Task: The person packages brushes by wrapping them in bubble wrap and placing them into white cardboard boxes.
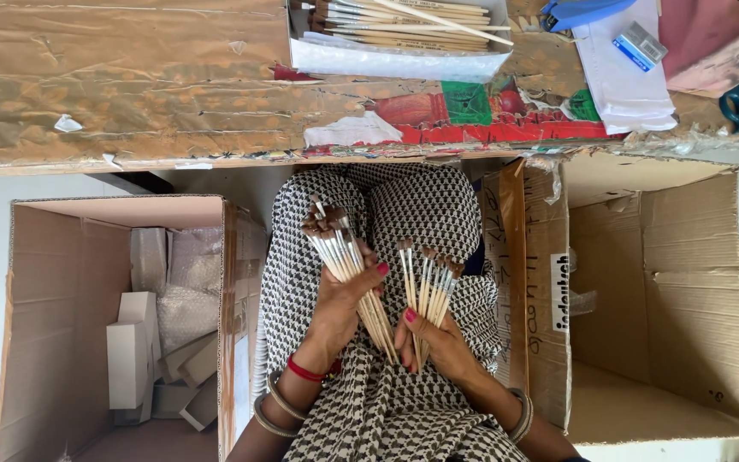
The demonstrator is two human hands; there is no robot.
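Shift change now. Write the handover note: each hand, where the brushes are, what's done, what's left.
Left hand: shut on a big bundle of brushes, bristles away from the body.
Right hand: shut on a smaller fan of brushes.
Both over the lap.
Tray on the table holds more brushes.
Left box has white packets; right box looks empty.
Done: brushes split between the hands.
Left: both bundles are not yet set down.

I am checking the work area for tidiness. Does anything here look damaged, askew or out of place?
Yes. The table covering is wrinkled and torn, with a bare patch near its front edge. In the white tray, one brush lies slanted across the others. The bundles in the left hand and right hand look orderly.
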